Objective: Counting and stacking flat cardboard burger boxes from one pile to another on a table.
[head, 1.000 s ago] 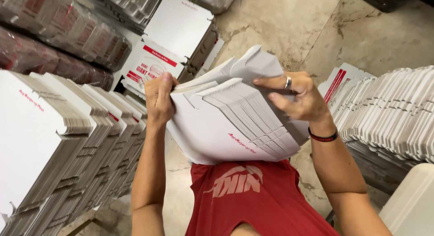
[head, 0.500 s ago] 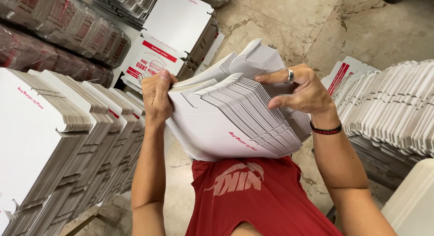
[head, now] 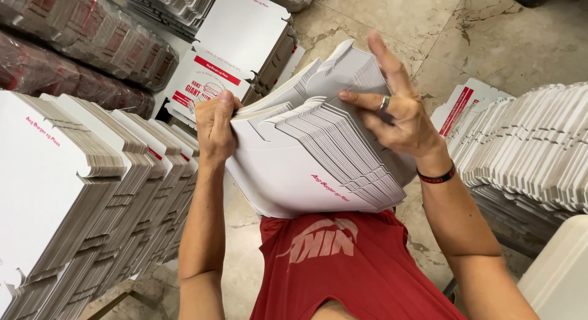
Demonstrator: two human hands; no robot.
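- The person holds a thick stack of flat white cardboard box blanks (head: 306,167) up against the chest, above a red shirt (head: 343,265), with the sheets fanned so their edges show in layers.
- The left hand (head: 214,127) is closed on the stack's left edge, thumb on top and fingers curled round the side.
- The right hand (head: 398,115) rests on the stack's upper right part, fingers spread and partly bent, one fingertip pressed between sheets; it is not clenched, more a loose hold with the index finger pointing upward.
- A ring (head: 384,103) sits on one finger of that hand, and a dark wristband (head: 438,176) circles the wrist.
- To the left, rows of the same white blanks (head: 79,191) stand on edge, leaning one against the next.
- Behind those, bundles wrapped in clear plastic (head: 86,50) lie in a row.
- Further up, flat blanks with red printing (head: 211,81) lie stacked on the floor, just beyond the left hand.
- On the right, another long row of white blanks (head: 533,148) leans in layers, near the right forearm.
- The floor (head: 490,44) is pale marbled stone.
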